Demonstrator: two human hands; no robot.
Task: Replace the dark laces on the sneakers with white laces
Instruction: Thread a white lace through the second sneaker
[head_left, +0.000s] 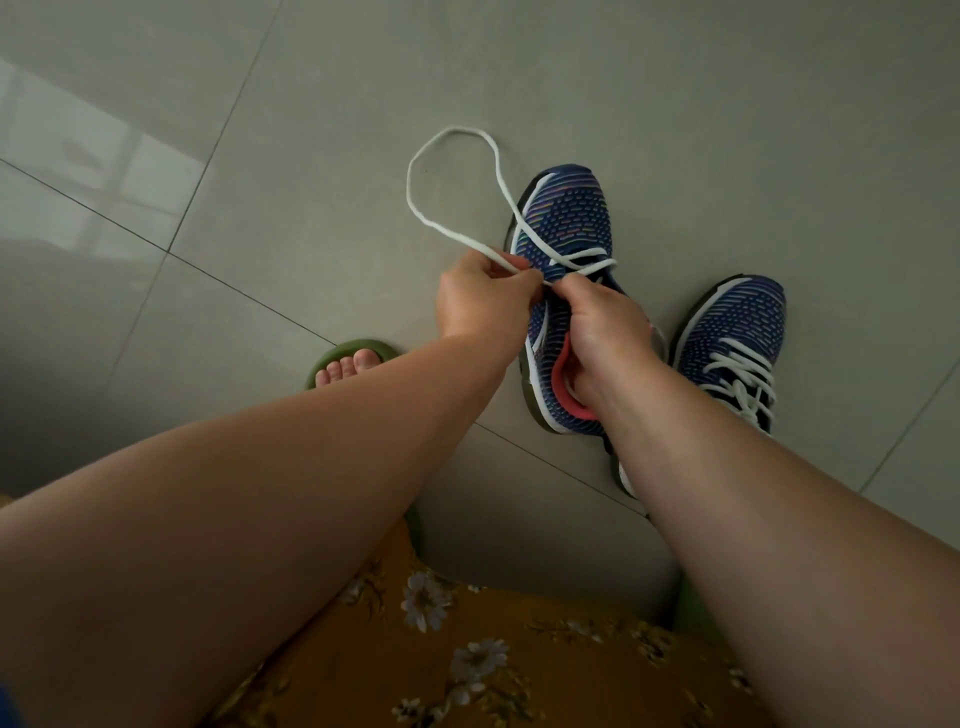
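Note:
Two blue patterned sneakers stand on the grey tiled floor. The left sneaker (566, 223) has a red-lined opening and a white lace (452, 132) threaded across its lowest eyelets, with a long loop lying on the floor beyond the toe. My left hand (480, 301) pinches the lace at the sneaker's left side. My right hand (602, 322) pinches the lace over the tongue area, its wrist covering the opening. The right sneaker (732, 332) is fully laced in white. No dark lace is in view.
My foot in a green slipper (348, 358) rests on the floor left of the sneakers. A yellow floral garment (467, 649) covers my lap at the bottom. Grey tiles (208, 156) with dark grout lines spread all around.

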